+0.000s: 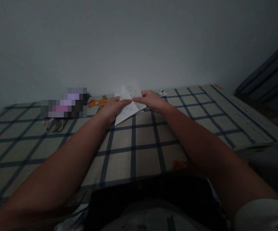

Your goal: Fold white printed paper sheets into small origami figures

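Both arms reach forward over a checked bed sheet (134,150). My left hand (114,107) and my right hand (150,100) meet at a folded white sheet of printed paper (129,106), each pinching it with closed fingers. The paper is creased into a pointed shape, one corner standing up toward the wall and another lying on the sheet. The fingertips of the two hands nearly touch at the fold.
A small white folded paper figure (162,93) lies just right of my right hand. A blurred-out object (64,102) and a loop of cord (53,124) sit at the left. A plain wall rises behind; a dark panel (268,80) stands at the right.
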A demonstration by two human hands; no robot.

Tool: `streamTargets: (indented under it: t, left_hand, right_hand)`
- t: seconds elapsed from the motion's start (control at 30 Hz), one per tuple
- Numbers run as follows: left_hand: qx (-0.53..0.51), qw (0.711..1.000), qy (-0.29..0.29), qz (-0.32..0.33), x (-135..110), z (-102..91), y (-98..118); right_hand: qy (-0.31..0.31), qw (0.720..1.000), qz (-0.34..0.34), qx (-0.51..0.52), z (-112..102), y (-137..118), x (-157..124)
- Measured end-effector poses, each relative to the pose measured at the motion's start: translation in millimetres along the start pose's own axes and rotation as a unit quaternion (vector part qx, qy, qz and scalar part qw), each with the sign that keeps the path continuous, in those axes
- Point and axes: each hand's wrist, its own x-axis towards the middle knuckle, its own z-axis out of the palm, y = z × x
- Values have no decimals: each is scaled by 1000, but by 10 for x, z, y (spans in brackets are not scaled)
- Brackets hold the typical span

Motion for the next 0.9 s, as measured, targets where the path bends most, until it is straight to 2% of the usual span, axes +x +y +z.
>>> streamTargets:
  t: [0.17, 0.27, 0.4, 0.47, 0.67, 0.9]
  left_hand:
    - [-7, 1000, -9, 8, 32, -17, -48]
    - [-17, 1000, 5, 7, 37, -10, -50]
    - [-52, 999, -5, -7, 18, 10, -10]
    - [-50, 999, -5, -8, 7, 15, 9]
    - [-23, 999, 23, 9, 17, -3, -1]
    - [20, 1000, 10, 4, 40, -56, -37]
  right_hand:
    - [5, 1000, -9, -21, -3, 7, 3]
    - [31, 995, -46, -87, 8, -21, 6]
    - [71, 978, -104, -165, 33, -60, 8]
    - [69, 981, -100, -152, 30, -57, 8]
    - [10, 996, -47, -71, -32, 6, 10]
    - [-2, 999, -16, -29, -14, -16, -21]
